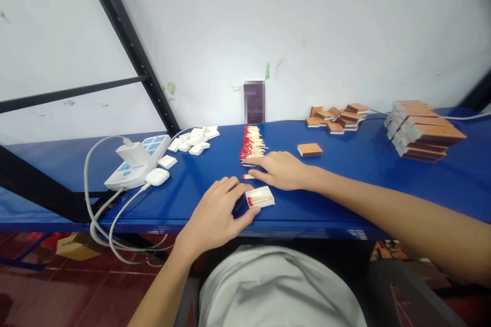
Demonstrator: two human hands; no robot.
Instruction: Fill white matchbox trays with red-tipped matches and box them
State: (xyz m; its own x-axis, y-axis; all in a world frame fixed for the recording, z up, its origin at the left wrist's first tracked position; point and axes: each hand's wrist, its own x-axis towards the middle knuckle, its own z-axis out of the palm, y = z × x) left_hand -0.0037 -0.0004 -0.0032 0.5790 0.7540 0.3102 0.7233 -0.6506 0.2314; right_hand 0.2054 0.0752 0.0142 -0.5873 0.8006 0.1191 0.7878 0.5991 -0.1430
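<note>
My left hand (218, 209) grips a white inner matchbox tray (268, 196) between thumb and forefinger near the table's front edge. A few red-tipped matches (258, 199) lie inside it. My right hand (282, 169) rests on the table just behind the tray, its forefinger and thumb stretched out and apart. The forefinger touches the near end of a long pile of red-headed matches (252, 143). Beside the thumb tip lies a small group of matches (247, 177), partly hidden under the fingers.
A single brown matchbox sleeve (310, 150) lies right of the pile. Behind it are loose brown matchboxes (339, 118), with a stack (425, 130) farther right. White trays (195, 138), a power strip (130, 173) and a white earphone case (157, 177) with cables occupy the left.
</note>
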